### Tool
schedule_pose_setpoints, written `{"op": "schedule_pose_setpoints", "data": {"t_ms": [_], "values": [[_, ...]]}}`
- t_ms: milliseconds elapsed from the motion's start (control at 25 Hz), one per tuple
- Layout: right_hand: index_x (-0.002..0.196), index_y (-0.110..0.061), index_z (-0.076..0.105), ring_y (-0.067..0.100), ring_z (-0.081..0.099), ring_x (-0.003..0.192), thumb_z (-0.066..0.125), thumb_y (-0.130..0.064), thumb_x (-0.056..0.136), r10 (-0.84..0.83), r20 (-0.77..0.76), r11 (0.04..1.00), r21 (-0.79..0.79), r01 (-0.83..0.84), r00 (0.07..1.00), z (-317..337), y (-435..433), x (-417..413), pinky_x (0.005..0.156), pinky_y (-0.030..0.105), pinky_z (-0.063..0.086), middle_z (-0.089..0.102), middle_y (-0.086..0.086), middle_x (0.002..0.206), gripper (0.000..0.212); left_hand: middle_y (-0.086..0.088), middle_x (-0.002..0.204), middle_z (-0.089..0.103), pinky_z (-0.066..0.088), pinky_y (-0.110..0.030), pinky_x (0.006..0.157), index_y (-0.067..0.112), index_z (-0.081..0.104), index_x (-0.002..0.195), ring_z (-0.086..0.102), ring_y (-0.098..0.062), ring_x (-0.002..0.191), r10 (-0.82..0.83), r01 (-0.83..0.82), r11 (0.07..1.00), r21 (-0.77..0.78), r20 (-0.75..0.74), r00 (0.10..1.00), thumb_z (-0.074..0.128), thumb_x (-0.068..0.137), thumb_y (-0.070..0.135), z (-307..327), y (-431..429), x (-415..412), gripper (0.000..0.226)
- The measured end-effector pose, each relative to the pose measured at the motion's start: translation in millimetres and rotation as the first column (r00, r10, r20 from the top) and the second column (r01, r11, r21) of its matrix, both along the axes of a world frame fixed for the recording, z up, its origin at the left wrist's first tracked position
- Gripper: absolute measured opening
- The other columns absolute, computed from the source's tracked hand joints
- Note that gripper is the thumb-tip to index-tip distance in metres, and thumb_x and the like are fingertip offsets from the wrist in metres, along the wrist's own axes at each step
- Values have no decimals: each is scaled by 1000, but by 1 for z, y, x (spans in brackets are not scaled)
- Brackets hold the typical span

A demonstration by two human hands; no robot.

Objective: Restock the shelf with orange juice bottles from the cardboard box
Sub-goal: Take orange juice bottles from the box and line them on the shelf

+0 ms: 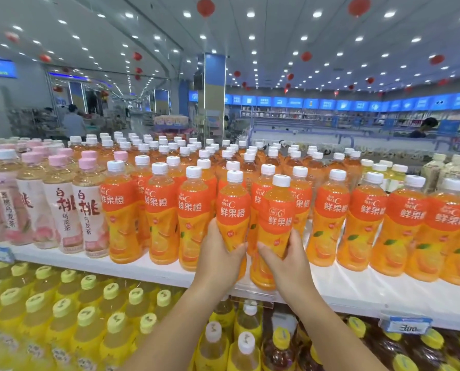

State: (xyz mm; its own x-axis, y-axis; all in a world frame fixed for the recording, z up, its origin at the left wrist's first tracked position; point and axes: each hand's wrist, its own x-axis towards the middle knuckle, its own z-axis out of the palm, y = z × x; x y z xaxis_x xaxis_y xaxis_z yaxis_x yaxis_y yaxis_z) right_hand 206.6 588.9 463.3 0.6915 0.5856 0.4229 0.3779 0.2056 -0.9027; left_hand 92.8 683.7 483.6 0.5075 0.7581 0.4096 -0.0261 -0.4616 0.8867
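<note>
Left hand [218,254]: at 6 o'clock from centre, fingers and thumb curled tight round the narrow waist of one bottle.
Right hand [285,259]: just beside the left at 5 o'clock, clamped the same way on a second bottle.
Shelf [357,287]: one white top tier running from 9 to 3 o'clock.
Orange juice bottles [330,210]: white caps. The front row has three to the left of the hands and four to the right, plus one cut off by the edge. The rows behind are too many to count.
Yellow-capped bottles [62,317]: lower tier at 7 o'clock, packed rows.
Peach tea bottles [62,210]: four in front at 9 o'clock, mostly pink caps.
Left-hand bottle [232,210]: upright at the shelf's front edge, touching its neighbour.
Right-hand bottle [278,218]: upright. Whether either base rests on the shelf cannot be told.
Price tag [406,326]: one, at 4 o'clock.
</note>
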Motion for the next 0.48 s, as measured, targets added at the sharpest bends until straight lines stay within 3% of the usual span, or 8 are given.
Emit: {"op": "schedule_pose_setpoints", "data": {"t_ms": [80,200,320,480], "values": [[125,-36,55,2,65,110,72,-29,90,8,1,1000,-11,-8,1000,-4,-2,-1,90,27,54,67,-13,118,40,29,112,58,45,-4,74,40,45,128,54,19,101,-3,3,1000,25,10,1000,76,89,18,-3,2,1,54],[127,-39,55,-2,63,111,74,-41,86,3,17,996,-86,-2,1000,-16,-9,-4,91,25,54,65,-17,122,46,22,123,60,51,-21,95,36,47,137,56,5,116,15,-16,998,54,11,1000,79,86,24,-11,6,-2,60],[136,-33,47,-1,58,119,79,-34,83,-33,6,990,-140,34,999,-28,-14,-3,96,22,50,61,-18,129,62,18,128,54,44,-23,100,34,39,149,50,-2,123,48,-42,995,96,-60,997,77,88,32,-31,3,-10,72],[121,-41,50,-13,61,107,80,-26,84,-55,6,984,-171,56,998,-28,-11,1,82,7,51,62,-25,118,50,10,140,48,40,-24,104,23,30,154,45,-9,132,96,-83,987,141,-89,991,65,97,26,-42,0,-7,67]]}}
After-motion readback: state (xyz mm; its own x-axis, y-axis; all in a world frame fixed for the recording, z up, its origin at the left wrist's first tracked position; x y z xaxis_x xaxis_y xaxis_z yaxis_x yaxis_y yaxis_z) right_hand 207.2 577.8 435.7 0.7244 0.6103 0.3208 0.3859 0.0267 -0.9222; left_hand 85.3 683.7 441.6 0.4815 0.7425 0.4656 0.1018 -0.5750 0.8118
